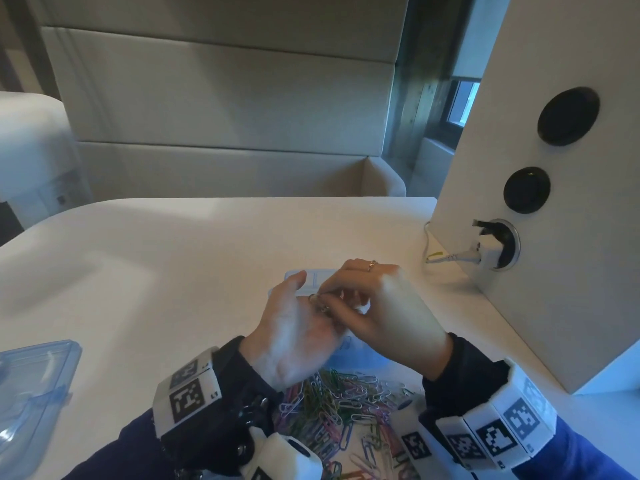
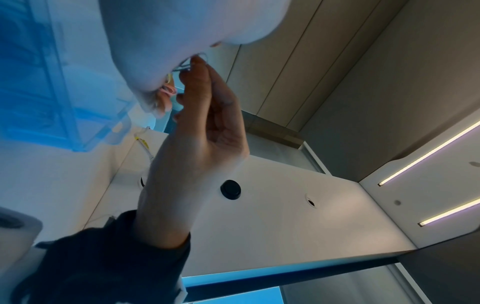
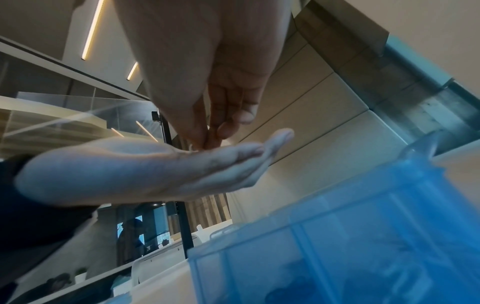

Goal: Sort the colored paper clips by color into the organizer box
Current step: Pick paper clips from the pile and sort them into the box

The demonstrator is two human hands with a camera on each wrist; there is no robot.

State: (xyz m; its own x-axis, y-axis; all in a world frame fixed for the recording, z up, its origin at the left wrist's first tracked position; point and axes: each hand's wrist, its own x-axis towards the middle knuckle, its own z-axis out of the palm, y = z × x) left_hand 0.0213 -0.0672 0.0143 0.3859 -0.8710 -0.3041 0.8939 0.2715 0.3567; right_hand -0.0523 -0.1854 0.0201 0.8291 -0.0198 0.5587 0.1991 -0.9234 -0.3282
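My left hand (image 1: 294, 320) lies flat and palm up over the blue see-through organizer box (image 1: 311, 274), fingers straight, with a few paper clips on the palm, among them a pink clip (image 2: 168, 90). My right hand (image 1: 325, 299) reaches into that palm and pinches a thin wire paper clip (image 2: 185, 65) between thumb and fingertips; I cannot tell its colour. The right wrist view shows the right hand's fingertips (image 3: 210, 142) touching down on the flat left hand (image 3: 155, 164), above the box (image 3: 363, 236). A loose pile of mixed-colour paper clips (image 1: 336, 403) lies on the table in front of the box.
A clear blue plastic lid (image 1: 34, 386) sits at the table's left edge. On the right stands a white panel (image 1: 519, 168) with round black sockets, a plug and white cable (image 1: 485, 252) at its foot. Beyond the white table (image 1: 173, 254) is a beige padded bench.
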